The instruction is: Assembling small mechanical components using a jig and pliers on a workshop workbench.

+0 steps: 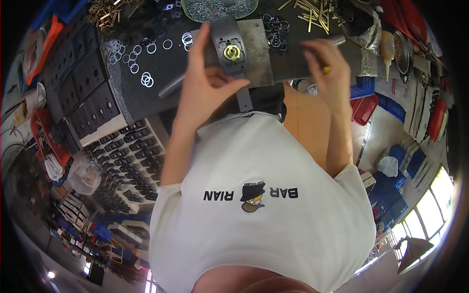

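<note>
A dark rectangular lock-like plate (223,35) sits on a grey metal block (259,53) at the bench's near edge. Set in its face is a round brass-coloured part (232,52). My left hand (202,90) grips the plate along its left side and lower end, index finger straight and thumb stretched across below. A narrow dark strip (244,100) hangs below the plate. To the right, my right hand (332,73) is raised apart from the plate with its fingers curled. A small yellow bit shows between them; the rest of what it holds is hidden.
Loose metal rings (115,51) lie at left, dark rings (276,31) right of the plate. A green-rimmed tray (188,12) of small parts and brass strips (315,14) are farther back. A grey rod (171,87) lies left; a blue crate (362,87) stands right.
</note>
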{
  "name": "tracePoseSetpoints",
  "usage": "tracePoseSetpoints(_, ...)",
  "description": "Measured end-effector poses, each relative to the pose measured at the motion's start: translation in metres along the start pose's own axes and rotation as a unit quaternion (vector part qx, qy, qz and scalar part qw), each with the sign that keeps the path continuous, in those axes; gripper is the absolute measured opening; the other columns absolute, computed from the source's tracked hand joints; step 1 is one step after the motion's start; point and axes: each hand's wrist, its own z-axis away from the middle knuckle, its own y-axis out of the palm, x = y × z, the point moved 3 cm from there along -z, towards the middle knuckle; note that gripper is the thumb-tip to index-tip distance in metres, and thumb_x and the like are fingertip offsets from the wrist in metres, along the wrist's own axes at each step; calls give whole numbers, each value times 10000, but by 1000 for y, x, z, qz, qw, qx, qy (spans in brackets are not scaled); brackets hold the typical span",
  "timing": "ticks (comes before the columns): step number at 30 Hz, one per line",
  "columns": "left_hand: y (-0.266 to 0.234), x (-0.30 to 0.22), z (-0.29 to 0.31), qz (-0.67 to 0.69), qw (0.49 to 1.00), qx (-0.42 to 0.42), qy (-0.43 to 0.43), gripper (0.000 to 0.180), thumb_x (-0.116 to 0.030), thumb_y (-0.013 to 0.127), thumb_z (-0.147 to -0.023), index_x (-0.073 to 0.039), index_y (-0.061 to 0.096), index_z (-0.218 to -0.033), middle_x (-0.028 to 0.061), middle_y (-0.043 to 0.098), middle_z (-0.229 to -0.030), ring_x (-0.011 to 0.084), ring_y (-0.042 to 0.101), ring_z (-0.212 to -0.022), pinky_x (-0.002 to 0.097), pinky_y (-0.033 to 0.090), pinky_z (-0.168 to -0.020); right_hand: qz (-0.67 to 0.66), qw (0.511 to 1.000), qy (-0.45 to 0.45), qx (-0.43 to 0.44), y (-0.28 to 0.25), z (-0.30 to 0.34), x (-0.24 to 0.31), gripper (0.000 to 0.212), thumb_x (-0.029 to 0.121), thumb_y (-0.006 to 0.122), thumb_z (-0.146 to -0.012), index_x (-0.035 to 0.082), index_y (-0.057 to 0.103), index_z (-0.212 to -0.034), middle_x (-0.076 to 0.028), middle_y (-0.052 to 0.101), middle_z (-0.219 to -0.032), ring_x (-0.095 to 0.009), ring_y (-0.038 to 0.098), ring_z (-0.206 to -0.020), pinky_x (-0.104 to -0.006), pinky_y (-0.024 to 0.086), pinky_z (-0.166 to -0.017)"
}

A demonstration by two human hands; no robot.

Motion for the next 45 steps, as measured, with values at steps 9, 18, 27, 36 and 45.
tracePoseSetpoints(9,9,-14,-5,2,996,-83,24,1059,-105,1004,-750,-51,343,-1575,178,779,-1120,104,707,-638,233,547,-516,102,994,-13,48,59,-6,6,143,125,778,-950,106,716,-1078,-67,677,-1051,-340,719,-799,-452,580,-679)
tracePoseSetpoints(18,-2,4,3,154,983,-98,-31,974,-143,1000,-772,-3,353,-1486,81,756,-828,76,623,-539,233,443,-434,-197,955,194,103,33,-30,-13,238,260,753,-1034,44,724,-1128,18,679,-868,-58,582,-838,-257,468,-756)
tracePoseSetpoints(27,-4,4,3,252,965,-64,-40,930,-87,964,-813,-51,347,-1508,182,800,-1079,97,710,-677,240,503,-483,-154,956,242,68,22,-38,-18,250,289,781,-1011,56,738,-1089,43,608,-800,-64,486,-720,-252,413,-667)
tracePoseSetpoints(36,-4,0,-3,120,993,-7,-17,1147,-18,1001,-698,-192,303,-1590,277,559,-1479,75,633,-640,231,505,-470,-112,962,230,94,17,-35,-7,181,224,738,-1035,53,737,-1097,-19,708,-819,-82,627,-732,-281,497,-676)
tracePoseSetpoints(45,-27,-5,-4,-17,995,103,6,1028,-162,911,-860,-116,295,-1682,214,603,-1507,174,732,-717,332,591,-703,-58,970,197,134,16,4,-15,139,159,722,-1052,58,728,-1148,-37,723,-880,-77,671,-848,-257,509,-736)
